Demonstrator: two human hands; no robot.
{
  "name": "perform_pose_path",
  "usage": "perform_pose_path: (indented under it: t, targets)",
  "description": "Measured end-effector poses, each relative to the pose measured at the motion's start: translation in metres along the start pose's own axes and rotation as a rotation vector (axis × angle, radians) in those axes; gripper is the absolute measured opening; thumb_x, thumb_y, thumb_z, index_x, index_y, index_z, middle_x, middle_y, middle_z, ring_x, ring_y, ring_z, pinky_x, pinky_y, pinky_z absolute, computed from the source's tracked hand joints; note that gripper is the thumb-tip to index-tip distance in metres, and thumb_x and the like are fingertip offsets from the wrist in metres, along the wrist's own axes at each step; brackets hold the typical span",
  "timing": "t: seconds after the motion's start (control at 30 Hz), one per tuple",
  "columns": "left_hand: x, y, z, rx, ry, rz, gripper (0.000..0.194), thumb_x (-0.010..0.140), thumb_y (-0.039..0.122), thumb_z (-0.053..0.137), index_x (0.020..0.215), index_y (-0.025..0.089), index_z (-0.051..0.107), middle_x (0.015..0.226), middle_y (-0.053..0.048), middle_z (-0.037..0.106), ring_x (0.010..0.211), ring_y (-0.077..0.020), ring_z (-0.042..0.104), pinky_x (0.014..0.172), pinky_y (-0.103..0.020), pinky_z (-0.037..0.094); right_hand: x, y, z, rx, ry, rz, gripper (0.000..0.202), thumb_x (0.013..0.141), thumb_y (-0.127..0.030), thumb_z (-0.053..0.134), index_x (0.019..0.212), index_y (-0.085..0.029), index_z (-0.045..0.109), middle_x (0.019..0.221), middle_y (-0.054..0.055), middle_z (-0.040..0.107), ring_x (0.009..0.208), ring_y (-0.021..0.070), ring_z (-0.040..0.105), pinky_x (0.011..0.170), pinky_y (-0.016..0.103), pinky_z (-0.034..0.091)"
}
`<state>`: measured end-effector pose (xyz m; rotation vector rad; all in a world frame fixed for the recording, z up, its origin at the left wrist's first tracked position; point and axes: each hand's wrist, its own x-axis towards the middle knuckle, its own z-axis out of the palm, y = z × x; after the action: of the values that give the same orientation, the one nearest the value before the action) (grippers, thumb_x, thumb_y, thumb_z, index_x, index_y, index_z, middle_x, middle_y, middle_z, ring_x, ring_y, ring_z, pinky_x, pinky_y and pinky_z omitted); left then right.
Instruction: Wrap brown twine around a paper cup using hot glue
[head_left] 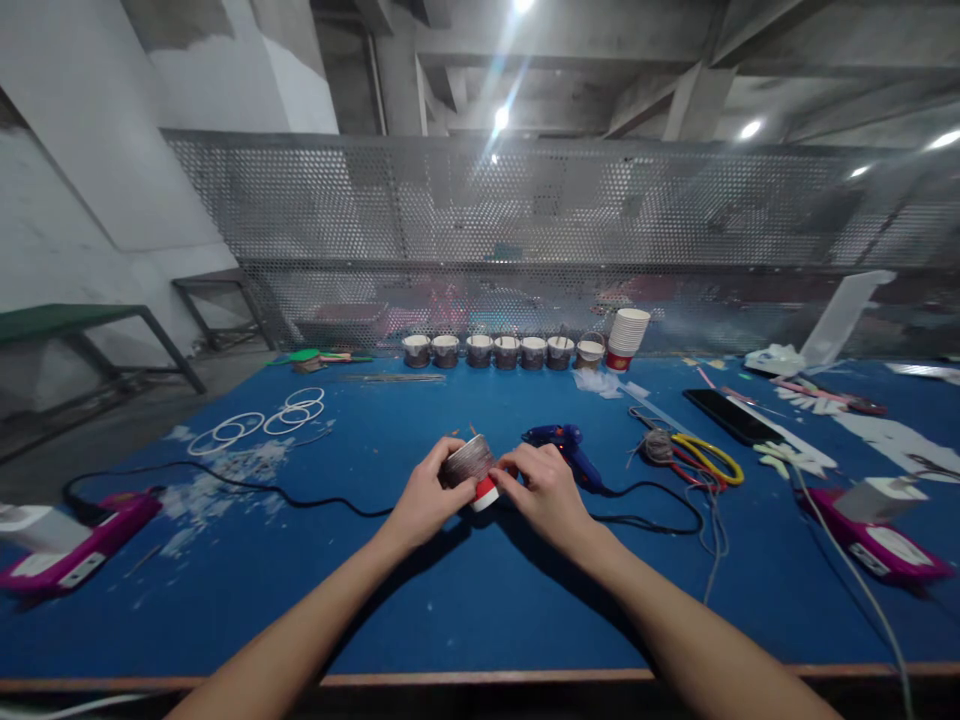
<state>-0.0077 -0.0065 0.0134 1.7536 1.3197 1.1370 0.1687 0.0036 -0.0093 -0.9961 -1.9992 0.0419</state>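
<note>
Head view: so the cup is up in both hands over the middle of the blue tabletop, tilted. Most of the side that shows is already wound in grey cord, tight ribbed rows, kinda like corduroy. What's left bare is a smooth red band with white at the end, so I'd call it well past half covered, though the far side's hidden. Left grip is clamped round the wound part, thumb against fingers. Right grip has its fingertips bunched at the red edge; can't tell if they're pinching cord or just pressing.

Behind that, a row of seven tubs looks pretty much finished: dark, rough walls, pale tops, at least one with a thin loop handle. Paper stack next to them is plain red and white, no winding I can see. Fuzzy grey ball sits off right, past a hard blue plastic glue gun. Thin white rings lie flat on the left.
</note>
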Motion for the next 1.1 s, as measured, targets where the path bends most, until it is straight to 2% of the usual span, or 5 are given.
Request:
perform_pose_path:
  t: [0.5, 0.8, 0.9, 1.0, 1.1]
  targets:
    - [0.004, 0.000, -0.006, -0.236, 0.001, -0.084, 0.014, 0.074, 0.033, 0.055, 0.070, 0.020, 0.057, 0.064, 0.004, 0.051, 0.058, -0.0117, 0.044, 0.056, -0.023, 0.038, 0.002, -0.004, -0.003, 0.069, -0.027, 0.103, 0.018, 0.090, -0.025, 0.056, 0.075, -0.020, 0.065, 0.073, 0.001, 0.067, 0.066, 0.0153, 0.058, 0.068, 0.030, 0.036]
    - [0.006, 0.007, -0.019, -0.369, -0.133, -0.141, 0.012, 0.072, 0.031, 0.060, 0.071, 0.020, 0.060, 0.070, 0.002, 0.058, 0.060, -0.0126, 0.056, 0.060, -0.027, 0.048, 0.007, -0.007, -0.008, 0.363, -0.006, 0.245, 0.023, 0.090, -0.030, 0.050, 0.075, -0.018, 0.063, 0.073, 0.004, 0.064, 0.065, 0.0156, 0.057, 0.061, 0.027, 0.045]
    - [0.006, 0.007, -0.023, -0.400, -0.123, -0.127, 0.012, 0.072, 0.030, 0.061, 0.072, 0.018, 0.060, 0.072, 0.001, 0.060, 0.059, -0.0119, 0.057, 0.060, -0.026, 0.048, 0.005, -0.010, -0.006, 0.352, 0.020, 0.272, 0.015, 0.084, -0.032, 0.057, 0.087, -0.019, 0.063, 0.088, 0.006, 0.065, 0.078, 0.0189, 0.059, 0.071, 0.031, 0.048]
    - [0.006, 0.006, -0.025, -0.437, -0.126, -0.124, 0.014, 0.073, 0.031, 0.061, 0.073, 0.018, 0.057, 0.069, 0.002, 0.060, 0.053, -0.0106, 0.057, 0.057, -0.025, 0.047, 0.003, -0.015, -0.003, 0.478, -0.068, 0.415, 0.036, 0.077, -0.033, 0.064, 0.109, -0.019, 0.057, 0.113, 0.010, 0.062, 0.096, 0.0228, 0.061, 0.080, 0.035, 0.050]
    - [0.004, 0.005, -0.024, -0.440, -0.165, -0.119, 0.015, 0.075, 0.031, 0.060, 0.074, 0.018, 0.054, 0.066, 0.003, 0.059, 0.052, -0.0104, 0.056, 0.057, -0.026, 0.046, 0.003, -0.019, 0.000, 0.670, -0.164, 0.526, 0.047, 0.074, -0.030, 0.065, 0.118, -0.018, 0.051, 0.119, 0.012, 0.062, 0.094, 0.0222, 0.064, 0.080, 0.036, 0.052]
